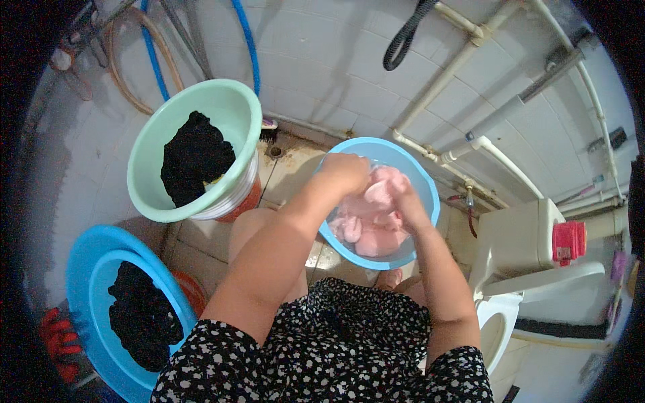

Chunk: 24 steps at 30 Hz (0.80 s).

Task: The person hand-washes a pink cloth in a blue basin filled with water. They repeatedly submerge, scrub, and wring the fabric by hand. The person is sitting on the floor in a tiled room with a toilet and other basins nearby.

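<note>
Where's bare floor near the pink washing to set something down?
Small tile patch beside the drain, between the green basin and water-filled blue basin. Crowded: inside that blue basin, with pink cloth, left hand, right hand.

The blue basin (428,195) is smooth plastic, the pink bundle (377,242) cloth.

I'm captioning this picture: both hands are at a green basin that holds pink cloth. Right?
Not quite: in the head view, the basin at the left hand and right hand is blue, not green. The pink cloth is correct.
</note>
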Motion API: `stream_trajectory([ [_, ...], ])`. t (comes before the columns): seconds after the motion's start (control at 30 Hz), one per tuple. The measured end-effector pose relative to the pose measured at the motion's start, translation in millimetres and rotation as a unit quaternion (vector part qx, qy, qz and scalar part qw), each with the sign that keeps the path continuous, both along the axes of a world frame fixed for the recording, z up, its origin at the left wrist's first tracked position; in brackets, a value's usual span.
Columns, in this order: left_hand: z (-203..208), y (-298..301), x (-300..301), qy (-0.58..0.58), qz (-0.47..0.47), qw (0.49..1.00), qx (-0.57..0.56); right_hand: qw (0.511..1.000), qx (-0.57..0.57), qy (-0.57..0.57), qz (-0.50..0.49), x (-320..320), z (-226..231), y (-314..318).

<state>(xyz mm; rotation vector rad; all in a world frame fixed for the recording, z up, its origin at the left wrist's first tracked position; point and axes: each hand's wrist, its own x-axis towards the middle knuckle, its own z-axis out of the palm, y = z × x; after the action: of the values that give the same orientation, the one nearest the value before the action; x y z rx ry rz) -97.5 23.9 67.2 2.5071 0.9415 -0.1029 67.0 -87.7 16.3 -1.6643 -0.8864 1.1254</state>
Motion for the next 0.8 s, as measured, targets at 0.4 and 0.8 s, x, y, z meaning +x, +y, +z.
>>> stream_trajectory([
  [0.4, -32.5, -33.5, 59.3, -0.321, -0.166, 0.901, -0.238, 0.963, 0.168, 0.199, -0.073, 32.6, 75.7, -59.0],
  [0.8, -1.8, -4.8, 54.1, -0.451, 0.126, 0.773, -0.429, 0.989, 0.149, -0.021, -0.014, 58.7, 66.1, -48.8],
])
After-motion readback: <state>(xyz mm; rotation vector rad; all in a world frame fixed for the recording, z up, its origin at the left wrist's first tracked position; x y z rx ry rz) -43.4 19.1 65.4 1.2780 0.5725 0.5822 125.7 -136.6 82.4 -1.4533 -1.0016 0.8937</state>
